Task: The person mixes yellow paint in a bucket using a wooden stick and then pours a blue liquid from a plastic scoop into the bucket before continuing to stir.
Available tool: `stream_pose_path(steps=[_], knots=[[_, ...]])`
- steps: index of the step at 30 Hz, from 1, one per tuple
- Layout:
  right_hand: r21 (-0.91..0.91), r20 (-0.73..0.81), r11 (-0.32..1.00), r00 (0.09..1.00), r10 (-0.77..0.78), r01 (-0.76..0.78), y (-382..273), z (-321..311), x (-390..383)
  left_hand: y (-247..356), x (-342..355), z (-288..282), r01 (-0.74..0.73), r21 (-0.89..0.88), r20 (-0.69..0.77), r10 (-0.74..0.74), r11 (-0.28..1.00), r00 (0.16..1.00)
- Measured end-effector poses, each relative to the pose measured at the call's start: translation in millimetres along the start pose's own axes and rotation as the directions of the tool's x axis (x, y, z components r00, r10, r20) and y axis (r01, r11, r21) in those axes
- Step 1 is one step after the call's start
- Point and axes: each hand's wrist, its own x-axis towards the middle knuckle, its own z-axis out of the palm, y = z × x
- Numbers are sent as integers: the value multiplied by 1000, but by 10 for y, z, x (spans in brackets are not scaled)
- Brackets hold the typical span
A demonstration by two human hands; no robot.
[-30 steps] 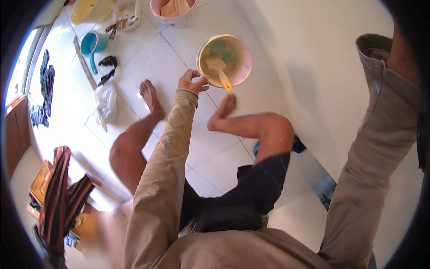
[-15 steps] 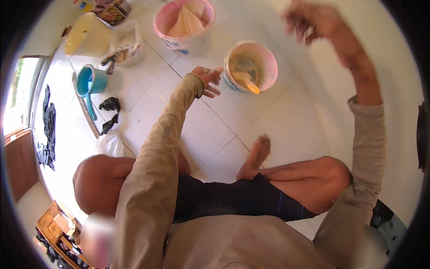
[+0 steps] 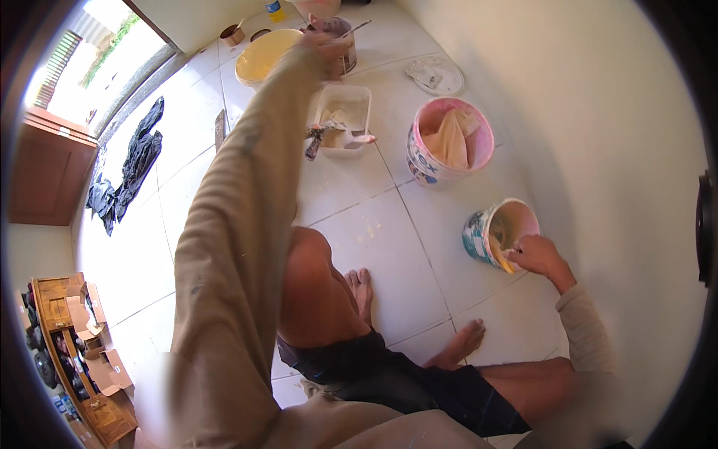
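Observation:
Far ahead, my left hand (image 3: 327, 58) reaches out to a dark paint-smeared can (image 3: 347, 54) with a thin stick across its top. That hand is blurred, and its grip is hard to read. At the right, my right hand (image 3: 537, 254) is closed at the near rim of a small bucket (image 3: 476, 233), pinkish inside with a blue-green pattern outside. An orange-handled tool (image 3: 499, 254) leans over this rim beside my fingers; its lower end is inside the bucket. Murky residue coats the bucket's inner wall.
A larger pink-rimmed bucket (image 3: 425, 159) holds a beige cloth (image 3: 450, 141). Near it stand a clear tub (image 3: 360, 101) with a smeared tool across it and a yellowish bucket (image 3: 262, 58). A whitish lid (image 3: 435, 75) lies by the wall; black plastic (image 3: 138, 161) lies left.
The view has swung left. My left hand has gone from beside the small bucket to the dark can. My right hand has come down from near the wall to the small bucket's rim.

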Motion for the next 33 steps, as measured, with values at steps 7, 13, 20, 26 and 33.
stream_pose_path(steps=[7, 13, 20, 26, 33], knots=[[135, 134, 991, 991, -23, 5, -86, -32, 288, -1595, 679, -2111, 194, -507, -658, -522, 840, 542], [-69, 139, 996, 988, 60, -51, -351, 76, 462, -1845, 1014, -2073, 246, -617, -460, -596, 747, 658], [-45, -55, 985, 985, 162, -165, -104, 445, 505, -1619, 947, -1715, 75, -846, -318, -612, 529, 724], [57, -88, 997, 994, 65, -60, -180, -186, 115, -1232, 394, -1925, -126, -609, -381, -150, 783, 912], [243, -141, 970, 990, 21, 14, 195, -404, -369, -86, -983, -1723, -173, -177, -289, 117, 969, 950]])
